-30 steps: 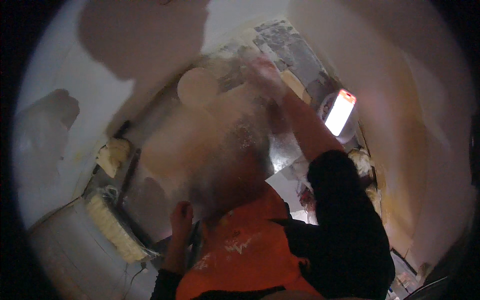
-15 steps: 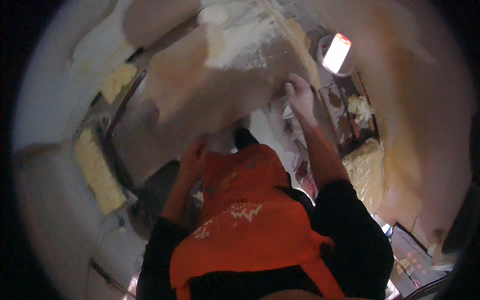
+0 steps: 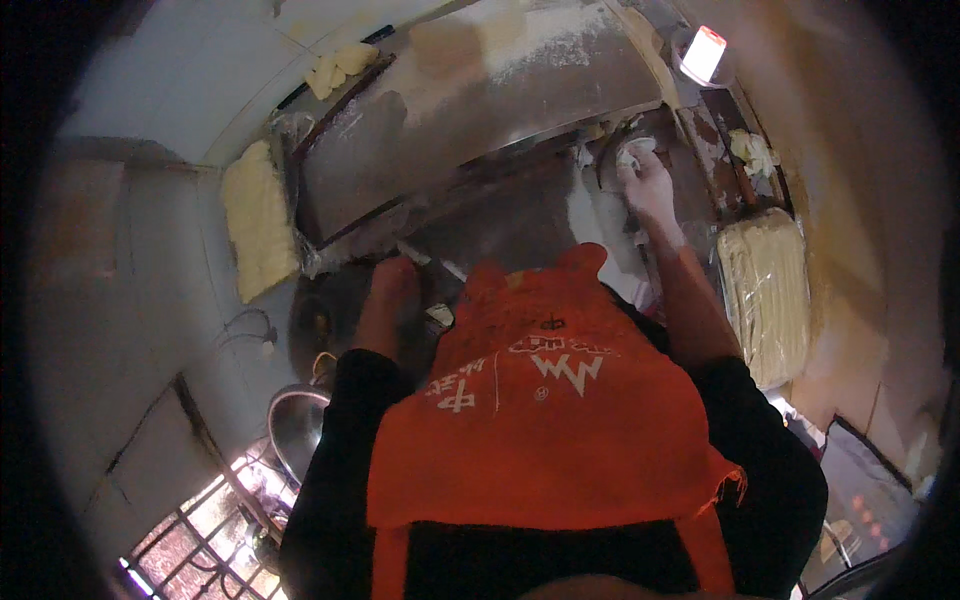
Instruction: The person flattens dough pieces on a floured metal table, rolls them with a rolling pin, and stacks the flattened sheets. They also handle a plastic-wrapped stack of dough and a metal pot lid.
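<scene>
Dim, round fisheye view looking down at a person in a bright orange apron (image 3: 540,430), which fills the lower middle at six o'clock. The right hand (image 3: 652,192) is at two o'clock, just past the near edge of a worktable, its fingers drawn in narrowly at a small white thing (image 3: 636,150). (Whether the fingers grip it or only touch it, I cannot tell.) The left hand (image 3: 392,280) is close to the centre, toward nine o'clock, dark and blurred, so I cannot tell how its fingers stand or whether they hold anything.

At twelve o'clock lies the worktable (image 3: 470,130), a broad brown-grey surface with white powder (image 3: 565,58) spread over its far part. Between one and two o'clock is a phone (image 3: 704,55) with a glowing screen. At three o'clock, beside the right forearm, sits a pale yellow block (image 3: 765,300) in clear plastic; a similar yellow slab (image 3: 258,222) lies between nine and ten, left of the table. At eight o'clock, near the left sleeve, is a round metal bowl (image 3: 298,432).
</scene>
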`<state>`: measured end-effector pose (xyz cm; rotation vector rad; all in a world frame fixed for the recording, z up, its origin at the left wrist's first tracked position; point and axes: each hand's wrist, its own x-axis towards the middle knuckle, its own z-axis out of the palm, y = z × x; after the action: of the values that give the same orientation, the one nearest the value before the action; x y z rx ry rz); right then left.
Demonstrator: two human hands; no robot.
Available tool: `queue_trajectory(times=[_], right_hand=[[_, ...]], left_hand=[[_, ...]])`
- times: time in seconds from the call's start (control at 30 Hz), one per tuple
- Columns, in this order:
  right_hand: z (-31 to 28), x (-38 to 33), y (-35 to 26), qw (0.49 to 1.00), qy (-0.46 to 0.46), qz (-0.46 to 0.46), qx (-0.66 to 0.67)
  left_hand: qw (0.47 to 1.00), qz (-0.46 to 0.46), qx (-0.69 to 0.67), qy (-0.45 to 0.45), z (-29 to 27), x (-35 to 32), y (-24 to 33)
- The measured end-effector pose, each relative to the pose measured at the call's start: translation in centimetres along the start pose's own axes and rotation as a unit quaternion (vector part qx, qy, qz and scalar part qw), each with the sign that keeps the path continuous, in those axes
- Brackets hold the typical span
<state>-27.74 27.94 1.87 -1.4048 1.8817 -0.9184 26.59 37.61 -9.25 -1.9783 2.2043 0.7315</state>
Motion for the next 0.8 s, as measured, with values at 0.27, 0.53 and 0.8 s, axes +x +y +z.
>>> queue_trajectory(times=[0.27,0.53,0.8], right_hand=[[-1.9,-0.6,3.8,0.982,-0.074,-0.15,-0.085],[4.0,13.6,4.3,0.961,-0.043,-0.216,-0.166],[12.9,25.7,2.9,0.882,0.017,-0.29,-0.371]], left_hand=[[0.992,-0.05,0.117,-0.018,5.8,-0.6,-2.2],[0.983,0.181,0.04,0.021,12.4,12.6,1.8],[0.995,0.032,-0.04,0.091,18.9,35.3,6.2]])
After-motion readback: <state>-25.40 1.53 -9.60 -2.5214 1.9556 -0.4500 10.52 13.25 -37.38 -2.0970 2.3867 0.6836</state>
